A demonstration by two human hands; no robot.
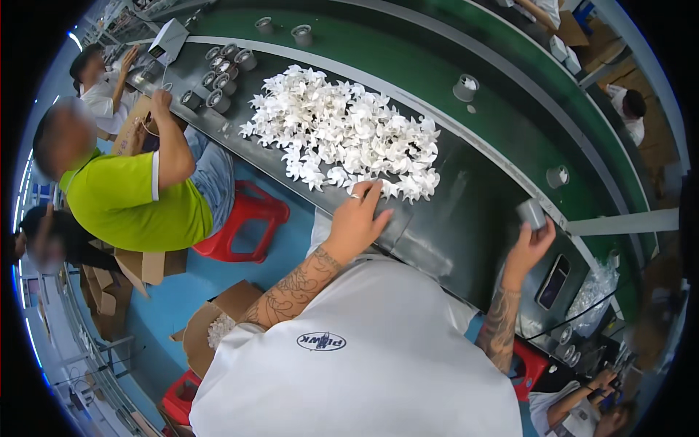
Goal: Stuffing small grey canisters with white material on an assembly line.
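A wide pile of small white plastic fan wheels [342, 120] with curved blades lies on the dark worktable in front of me. My left hand [357, 224] is at the near edge of this pile, a ring on one finger. Its fingers reach toward the nearest fan wheels, with the thumb held apart; no fan wheel shows in its grasp. Off to the right, my right hand [531, 251] grips a small grey cylindrical cup [533, 214], tilted, above the table near the conveyor's edge. The inside of that cup is hidden from view.
Several grey cups [220, 81] stand at the table's far left. More sit on the green conveyor [408, 65], including one cup [466, 88]. A phone [553, 282] lies right of my right hand. A co-worker in a lime shirt [135, 200] sits at left on a red stool [251, 222].
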